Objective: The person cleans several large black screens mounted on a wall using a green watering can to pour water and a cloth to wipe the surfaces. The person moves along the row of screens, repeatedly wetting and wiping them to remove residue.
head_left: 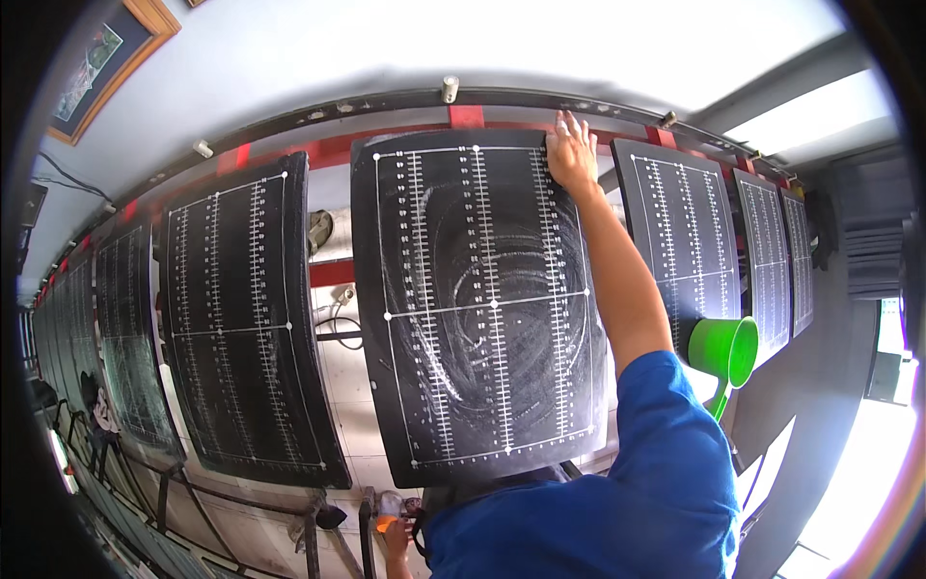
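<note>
A large black board (pixel 453 357) with white scale lines and dots lies in front of me, with pale swirling streaks over its middle. My right arm reaches along its right side. At the board's far right corner, my right hand (pixel 573 154) rests with fingers stretched out over the edge. Low in the view, below the near edge of the board, my left hand (pixel 396 537) is small and partly hidden. Its fingers are closed at a clear and orange container (pixel 388 511), whose exact kind I cannot make out.
Similar black boards stand in a row to the left (pixel 236 328) and right (pixel 680 222), on a red and dark metal frame (pixel 333 274). A green long-handled dipper (pixel 716 349) is beside my right upper arm. A framed picture (pixel 106 68) hangs at upper left.
</note>
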The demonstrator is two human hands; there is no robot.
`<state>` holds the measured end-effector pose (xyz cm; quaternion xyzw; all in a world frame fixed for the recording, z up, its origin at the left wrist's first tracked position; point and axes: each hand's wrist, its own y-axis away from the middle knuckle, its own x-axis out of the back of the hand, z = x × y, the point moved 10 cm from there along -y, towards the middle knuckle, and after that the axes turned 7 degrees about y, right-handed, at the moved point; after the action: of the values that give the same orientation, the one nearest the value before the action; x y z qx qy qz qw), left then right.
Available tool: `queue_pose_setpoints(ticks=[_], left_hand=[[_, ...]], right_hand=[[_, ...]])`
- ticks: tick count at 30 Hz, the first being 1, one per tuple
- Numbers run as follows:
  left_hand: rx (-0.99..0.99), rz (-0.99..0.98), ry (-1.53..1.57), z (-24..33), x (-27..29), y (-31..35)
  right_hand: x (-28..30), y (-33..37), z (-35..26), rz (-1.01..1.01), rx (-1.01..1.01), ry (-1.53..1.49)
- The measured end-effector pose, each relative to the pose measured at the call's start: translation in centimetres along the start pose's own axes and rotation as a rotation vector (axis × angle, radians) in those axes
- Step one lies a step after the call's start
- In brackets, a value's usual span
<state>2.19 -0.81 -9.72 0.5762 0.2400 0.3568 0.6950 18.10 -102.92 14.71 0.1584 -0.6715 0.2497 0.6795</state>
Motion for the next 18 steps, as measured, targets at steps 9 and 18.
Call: queue_pose_setpoints(ticks=[9, 18], left_hand=[[-0.119, 0.021, 0.177, 12.0, -1.9, -0.9], [-0.446, 0.042, -0.046, 9.0, -3.4, 4.1]], right_hand=[[5.7, 39.0, 1.3, -0.232, -0.123, -0.241], [5.6, 22.5, 2.6, 0.134, -0.141, -0.131]])
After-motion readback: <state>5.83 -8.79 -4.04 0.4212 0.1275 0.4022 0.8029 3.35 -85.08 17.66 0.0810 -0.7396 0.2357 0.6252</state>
